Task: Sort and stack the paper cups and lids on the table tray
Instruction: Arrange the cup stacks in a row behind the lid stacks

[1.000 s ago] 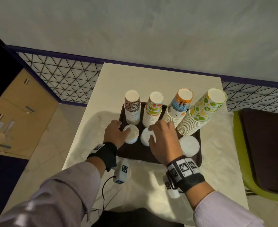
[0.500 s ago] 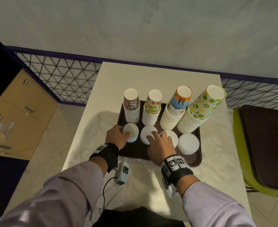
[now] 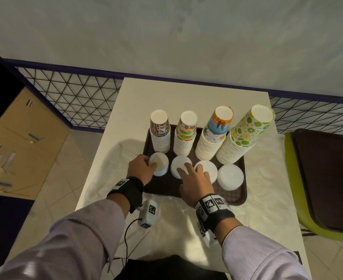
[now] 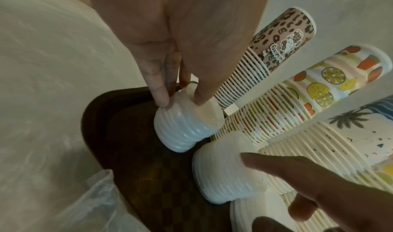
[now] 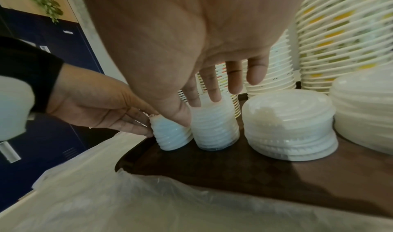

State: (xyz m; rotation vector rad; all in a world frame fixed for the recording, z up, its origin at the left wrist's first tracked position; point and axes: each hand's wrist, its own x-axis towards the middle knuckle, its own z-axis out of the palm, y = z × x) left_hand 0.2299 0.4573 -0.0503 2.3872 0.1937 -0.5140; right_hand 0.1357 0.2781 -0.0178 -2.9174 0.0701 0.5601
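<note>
Standing on the brown tray (image 3: 235, 199), which serves as the landmark here: four inverted cup stacks along its far edge, four white lid stacks along its near edge.

Item, leopard-print cup stack (image 3: 160, 131): far left corner of the tray. Beside it, fruit-print cup stack (image 3: 186, 134), then palm-print cup stack (image 3: 214, 134), then the leaning citrus-print cup stack (image 3: 245, 136) at the far right.

Item, smallest lid stack (image 3: 160, 164): near left of the tray. The left hand (image 3: 141, 168) grasps it, thumb on top and fingers curled at its side; this grip matches the one a second ago.

Item, second lid stack (image 3: 179, 168): just right of the first. The right hand (image 3: 194, 182) has drawn back toward the tray's near edge and now lies released, straight fingertips resting on this stack's top.

Item, third lid stack (image 3: 209, 171): covered by the right hand a second ago, now uncovered, set down just right of the second.

Item, largest lid stack (image 3: 230, 176): near right of the tray, untouched.

Assessment: the withdrawal suggests the last placement is done; sorting looks near complete, with only squaring-up of the two left stacks remaining.

Surround: bench (image 3: 166, 93), clear plastic sheet (image 3: 267, 199).
</note>
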